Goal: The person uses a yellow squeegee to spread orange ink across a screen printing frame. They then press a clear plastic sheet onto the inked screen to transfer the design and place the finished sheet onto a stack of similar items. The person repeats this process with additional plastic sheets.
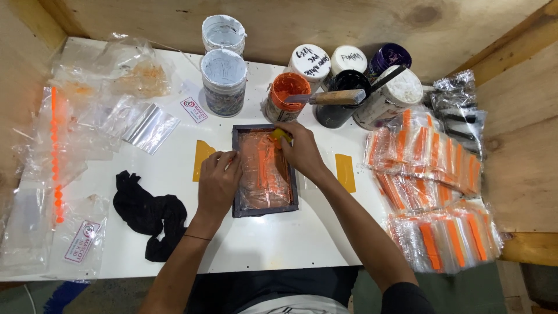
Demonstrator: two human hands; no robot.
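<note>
Two bare hands work over a small dark printing frame (265, 172) mid-table: the left hand (218, 183) presses its left edge with fingers bunched, the right hand (299, 150) pinches a yellow squeegee (279, 135), paint jars (224, 81) standing beyond.

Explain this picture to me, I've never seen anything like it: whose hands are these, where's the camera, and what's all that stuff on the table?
One picture, from a camera worn on a person's head, looking down at their own two bare hands over a white table. The left hand presses on the edge of a small dark frame smeared with orange paint. The right hand holds a small yellow scraper at the frame's top. Behind stand paint jars, one open and orange. A black cloth lies left; stacks of clear bags with orange stripes lie right.
</note>
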